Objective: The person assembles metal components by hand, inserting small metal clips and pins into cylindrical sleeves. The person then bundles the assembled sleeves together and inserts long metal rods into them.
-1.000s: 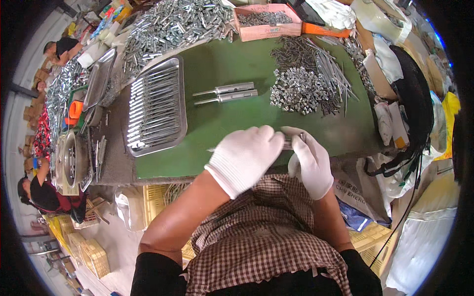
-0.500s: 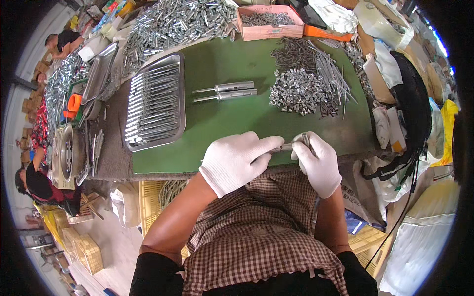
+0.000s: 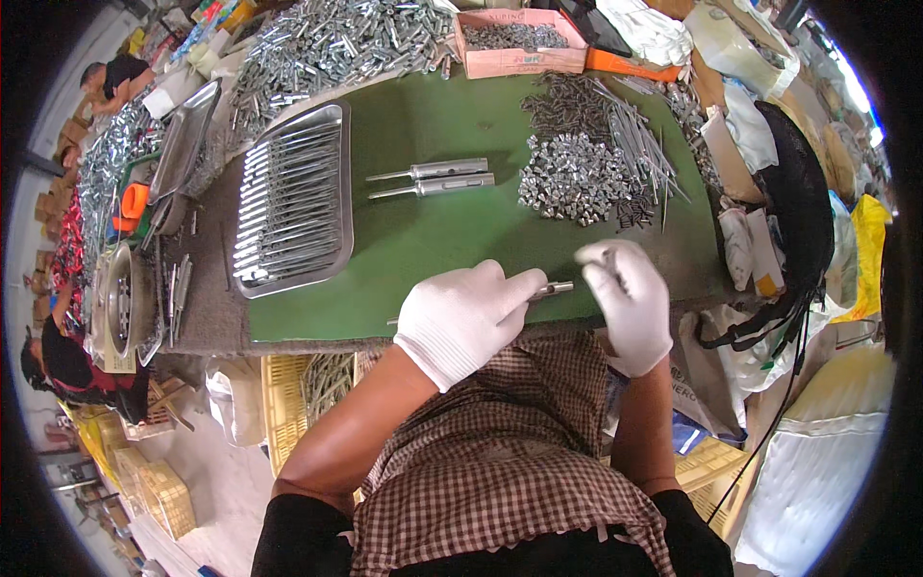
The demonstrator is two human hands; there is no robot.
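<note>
White gloves cover both hands. My left hand (image 3: 469, 317) is closed around a slim silver metal shaft (image 3: 560, 288); one end sticks out past the fingertips, and a thin tip shows on the other side of the glove. Just to the right, my right hand (image 3: 627, 303) is raised apart from the shaft, its fingers curled on a small grey metal part (image 3: 612, 260), mostly hidden by the glove. Two silver metal tools with thin pointed shafts (image 3: 433, 185) lie side by side on the green mat (image 3: 413, 269), beyond my left hand.
A metal tray (image 3: 348, 183) of thin rods sits to the left. At right lie small silver metal pieces (image 3: 577, 178), dark springs or screws (image 3: 567, 106) and long thin rods (image 3: 639, 135). Behind are a pink box (image 3: 524, 63) and heaped metal tubes (image 3: 336, 48). Other people work at far left.
My right hand has come off the shaft end and moved slightly right and up, uncovering that end. The left hand keeps its hold on the shaft. The view has shifted a little.
</note>
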